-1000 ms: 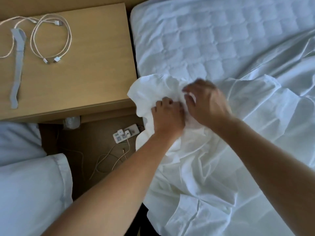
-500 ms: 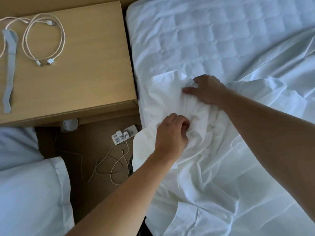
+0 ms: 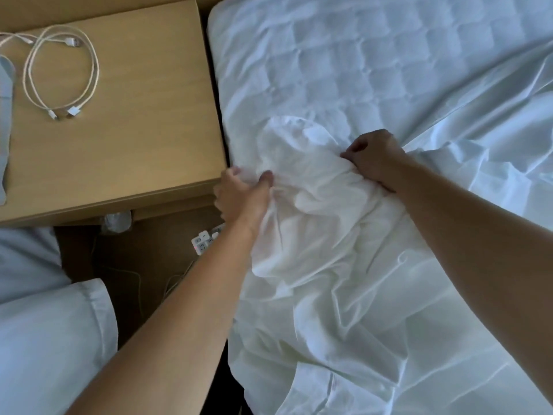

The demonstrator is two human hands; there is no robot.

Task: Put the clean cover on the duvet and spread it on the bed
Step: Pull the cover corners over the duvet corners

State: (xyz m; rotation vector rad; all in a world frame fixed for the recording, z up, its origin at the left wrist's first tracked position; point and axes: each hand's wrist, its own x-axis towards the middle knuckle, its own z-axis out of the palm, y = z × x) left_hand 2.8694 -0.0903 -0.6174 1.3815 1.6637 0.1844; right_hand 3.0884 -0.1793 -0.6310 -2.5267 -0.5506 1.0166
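Observation:
A white duvet cover (image 3: 323,235) lies crumpled over the near left part of the bed (image 3: 344,70), whose quilted white mattress pad shows at the top. My left hand (image 3: 244,194) grips a bunch of the cover at the bed's left edge, beside the nightstand. My right hand (image 3: 372,157) pinches the cover's fabric further right, knuckles up. A bulging corner of the cover (image 3: 296,139) rises between and beyond the two hands. Whether the duvet is inside cannot be told.
A wooden nightstand (image 3: 134,115) stands left of the bed with coiled white cables (image 3: 59,73) and a grey strap (image 3: 4,124) on it. A power strip (image 3: 205,241) with cords lies on the brown floor below. Another white bed (image 3: 51,339) fills the lower left.
My hands have drawn apart: the left one moved left to the bed's edge, the right one moved right. The cover corner between them is stretched wider and lies flatter on the bed.

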